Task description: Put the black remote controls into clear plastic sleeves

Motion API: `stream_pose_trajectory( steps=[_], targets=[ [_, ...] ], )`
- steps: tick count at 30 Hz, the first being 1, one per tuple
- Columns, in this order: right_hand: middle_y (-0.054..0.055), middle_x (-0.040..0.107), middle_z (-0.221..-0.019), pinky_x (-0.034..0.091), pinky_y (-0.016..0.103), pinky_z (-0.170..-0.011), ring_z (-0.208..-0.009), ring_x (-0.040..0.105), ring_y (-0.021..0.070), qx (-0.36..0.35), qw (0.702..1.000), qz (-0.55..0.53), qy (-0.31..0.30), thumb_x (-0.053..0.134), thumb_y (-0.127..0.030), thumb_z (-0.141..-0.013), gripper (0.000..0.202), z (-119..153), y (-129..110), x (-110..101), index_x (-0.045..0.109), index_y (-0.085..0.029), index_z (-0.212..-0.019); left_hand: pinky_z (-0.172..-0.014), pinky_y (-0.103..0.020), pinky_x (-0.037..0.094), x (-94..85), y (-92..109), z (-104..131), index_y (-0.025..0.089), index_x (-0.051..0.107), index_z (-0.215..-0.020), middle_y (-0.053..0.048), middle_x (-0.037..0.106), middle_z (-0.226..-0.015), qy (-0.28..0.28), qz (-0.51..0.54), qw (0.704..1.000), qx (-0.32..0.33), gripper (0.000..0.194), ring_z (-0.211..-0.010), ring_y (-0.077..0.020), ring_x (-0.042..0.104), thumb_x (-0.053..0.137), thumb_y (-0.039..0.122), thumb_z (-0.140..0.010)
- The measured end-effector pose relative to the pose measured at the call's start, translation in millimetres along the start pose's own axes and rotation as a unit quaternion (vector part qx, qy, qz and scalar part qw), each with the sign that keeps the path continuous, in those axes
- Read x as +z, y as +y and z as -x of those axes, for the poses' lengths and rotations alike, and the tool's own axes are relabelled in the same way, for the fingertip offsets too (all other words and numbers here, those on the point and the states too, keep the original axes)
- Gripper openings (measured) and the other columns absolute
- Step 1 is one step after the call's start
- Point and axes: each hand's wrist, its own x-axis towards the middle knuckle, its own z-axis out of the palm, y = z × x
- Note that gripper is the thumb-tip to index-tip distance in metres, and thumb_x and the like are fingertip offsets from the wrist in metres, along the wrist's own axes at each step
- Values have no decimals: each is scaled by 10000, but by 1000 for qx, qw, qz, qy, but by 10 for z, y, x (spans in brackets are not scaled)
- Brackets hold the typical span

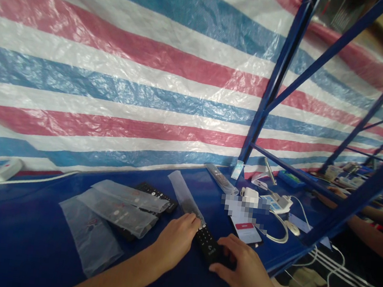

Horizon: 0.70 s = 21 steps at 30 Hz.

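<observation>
A black remote control (207, 244) lies on the blue table, its upper part inside a frosted plastic sleeve (181, 190). My left hand (180, 235) has its fingers closed on the sleeve's edge over the remote. At the remote's lower end, my right hand (241, 263) is spread, thumb and fingers apart around that end. Left of them, several frosted sleeves (116, 211) overlap, with black remotes (157, 193) in or under them. Another sleeved remote (221, 179) lies farther back.
A phone (246, 227) lies to the right, near white chargers (249, 196), a power strip (277, 203) and cables. Blue metal posts (271, 88) rise at the right. Striped sheeting (115, 83) hangs behind the table (36, 236). Another person's arms (370, 226) show at far right.
</observation>
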Motion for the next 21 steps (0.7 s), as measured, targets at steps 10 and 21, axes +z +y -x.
stream_pose_trajectory(
  steps=[10,21],
  targets=[
    [-18,586,-665,264,271,-536,-594,546,127,17,987,118,104,670,-327,-803,266,-541,-214,135,527,-213,-611,-915,-331,488,17,90,81,141,581,-1048,-89,647,-1060,15,71,997,23,321,-1029,-208,607,390,-2,-832],
    [8,665,-834,407,256,-681,-763,613,163,2,1000,19,14,591,-272,-801,127,-412,-93,-239,626,-222,-912,-738,-281,496,129,-13,456,205,546,-952,-31,667,-928,44,78,996,-8,132,-864,-183,643,418,237,-942]
  ],
)
